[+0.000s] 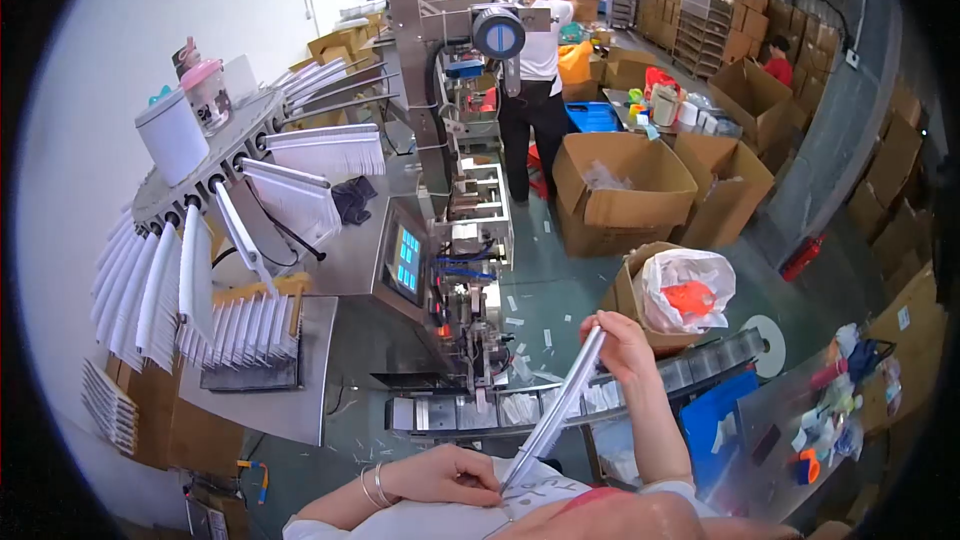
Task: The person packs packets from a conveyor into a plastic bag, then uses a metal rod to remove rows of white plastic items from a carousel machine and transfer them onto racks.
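Observation:
A long, narrow white and silver strip (555, 410) slants up across the front of the person's body. My right hand (618, 342) grips its upper end, with the fingers closed round it. Near its lower end is my left hand (465, 475), fingers curled in against the white shirt; what they hold, if anything, is too small to tell. Beyond the strip runs a curved conveyor (430, 414) whose compartments carry small white pieces.
At the left, a rack (230, 155) bears hanging white strips, beside a machine with a screen (404, 258). Cardboard boxes (625, 208) and a lined bin (715, 270) stand ahead. A co-worker (540, 60) is farther back. Cluttered table (780, 420) at right.

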Motion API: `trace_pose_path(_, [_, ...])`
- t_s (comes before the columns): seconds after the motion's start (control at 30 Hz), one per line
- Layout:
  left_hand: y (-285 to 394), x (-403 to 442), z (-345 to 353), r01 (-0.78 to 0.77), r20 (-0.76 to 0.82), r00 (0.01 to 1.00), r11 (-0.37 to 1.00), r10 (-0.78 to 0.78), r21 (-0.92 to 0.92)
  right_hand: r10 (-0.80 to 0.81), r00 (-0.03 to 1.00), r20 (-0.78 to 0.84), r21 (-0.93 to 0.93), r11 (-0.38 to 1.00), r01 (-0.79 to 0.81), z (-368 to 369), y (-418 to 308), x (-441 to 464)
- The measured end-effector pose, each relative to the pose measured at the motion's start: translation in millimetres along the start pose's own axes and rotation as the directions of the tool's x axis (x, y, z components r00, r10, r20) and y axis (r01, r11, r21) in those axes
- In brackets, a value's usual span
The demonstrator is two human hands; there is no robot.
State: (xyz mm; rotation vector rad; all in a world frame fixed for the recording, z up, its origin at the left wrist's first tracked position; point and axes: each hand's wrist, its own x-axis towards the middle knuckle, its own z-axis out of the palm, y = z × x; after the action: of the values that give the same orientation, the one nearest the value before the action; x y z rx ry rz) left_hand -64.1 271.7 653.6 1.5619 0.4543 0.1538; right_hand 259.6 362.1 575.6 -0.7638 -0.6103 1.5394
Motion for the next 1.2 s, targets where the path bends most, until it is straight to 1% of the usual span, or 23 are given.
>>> trace_pose_path(0.03, [0, 0, -1, 0.01, -0.046, 0.999, 1.0, -0.009, 0.011, -0.032, 0.999, -0.024, 0.041, 0.999, 0.033, -2, -5, -1])
trace_pose_path(0.07, [3, 0, -3, 0.009, -0.051, 0.999, 1.0, -0.008, 0.01, -0.092, 0.995, -0.038, 0.002, 0.996, 0.092, -8, -11, -2])
trace_pose_path(0.13, [12, -3, -10, 0.145, -0.278, 0.953, 0.988, -0.125, 0.054, -0.227, 0.973, -0.034, -0.076, 0.972, 0.224, -17, -26, 0])
trace_pose_path(0.17, [7, 0, -16, 0.012, -0.394, 0.913, 0.956, 0.109, 0.293, -0.322, 0.944, -0.074, -0.091, 0.945, 0.315, -15, -33, -1])
trace_pose_path(0.2, [10, 2, -25, 0.023, -0.447, 0.874, 0.902, 0.192, 0.431, -0.402, 0.908, -0.12, -0.114, 0.914, 0.39, -10, -41, -1])
trace_pose_path(0.23, [0, 6, -37, -0.015, -0.484, 0.808, 0.832, 0.336, 0.554, -0.431, 0.894, -0.123, -0.133, 0.9, 0.416, -1, -51, -2])
trace_pose_path(0.27, [6, 6, -51, 0.029, -0.558, 0.753, 0.831, 0.347, 0.556, -0.456, 0.88, -0.132, -0.151, 0.887, 0.436, 9, -60, -1])
trace_pose_path(0.33, [13, 8, -76, 0.004, -0.67, 0.558, 0.806, 0.49, 0.592, -0.522, 0.847, -0.103, -0.238, 0.84, 0.488, 17, -68, 9])
trace_pose_path(0.37, [10, 10, -89, 0.051, -0.671, 0.449, 0.733, 0.59, 0.678, -0.535, 0.841, -0.078, -0.269, 0.824, 0.499, 32, -69, 8])
trace_pose_path(0.4, [12, 8, -95, 0.089, -0.771, 0.385, 0.81, 0.508, 0.579, -0.553, 0.832, -0.04, -0.3, 0.802, 0.517, 48, -70, 9])
trace_pose_path(0.47, [15, 7, -106, 0.024, -0.822, 0.305, 0.859, 0.481, 0.512, -0.585, 0.81, 0.034, -0.251, 0.78, 0.573, 67, -73, 13])
trace_pose_path(0.53, [17, 8, -118, -0.002, -0.814, 0.295, 0.852, 0.5, 0.523, -0.58, 0.81, 0.083, -0.3, 0.761, 0.575, 77, -80, 14])
trace_pose_path(0.6, [20, 12, -127, -0.027, -0.792, 0.282, 0.83, 0.541, 0.558, -0.558, 0.829, 0.028, -0.254, 0.799, 0.546, 79, -84, 13])
trace_pose_path(0.67, [16, 17, -135, -0.085, -0.809, 0.223, 0.838, 0.543, 0.539, -0.502, 0.865, 0.026, -0.278, 0.827, 0.488, 84, -87, 12])
trace_pose_path(0.73, [17, 19, -140, -0.085, -0.813, 0.212, 0.839, 0.542, 0.537, -0.468, 0.866, 0.178, -0.25, 0.829, 0.499, 85, -90, 13])
trace_pose_path(0.77, [19, 21, -142, -0.097, -0.806, 0.211, 0.832, 0.554, 0.546, -0.461, 0.877, 0.134, -0.257, 0.839, 0.48, 81, -92, 14])
trace_pose_path(0.87, [26, 27, -149, -0.101, -0.76, 0.175, 0.779, 0.626, 0.618, -0.374, 0.903, 0.212, -0.3, 0.854, 0.425, 68, -101, 21])
trace_pose_path(0.93, [33, 31, -153, -0.107, -0.756, 0.172, 0.775, 0.631, 0.623, -0.353, 0.91, 0.219, -0.268, 0.875, 0.404, 44, -101, 30])
trace_pose_path(1.0, [39, 38, -157, -0.186, -0.727, 0.298, 0.784, 0.619, 0.592, -0.366, 0.917, 0.158, -0.15, 0.909, 0.388, 22, -99, 36])
trace_pose_path(1.03, [39, 47, -159, -0.287, -0.742, 0.303, 0.8, 0.598, 0.527, -0.373, 0.913, 0.167, -0.081, 0.917, 0.39, 15, -97, 39])
trace_pose_path(1.07, [42, 53, -161, -0.288, -0.737, 0.305, 0.796, 0.603, 0.533, -0.38, 0.91, 0.167, -0.077, 0.915, 0.396, 7, -95, 42])
trace_pose_path(1.17, [54, 73, -164, -0.481, -0.756, 0.444, 0.839, 0.482, 0.253, -0.37, 0.923, 0.102, 0.092, 0.928, 0.362, -16, -98, 48])
trace_pose_path(1.2, [57, 81, -166, -0.483, -0.751, 0.445, 0.837, 0.488, 0.257, -0.377, 0.921, 0.102, 0.093, 0.925, 0.369, -23, -99, 51])
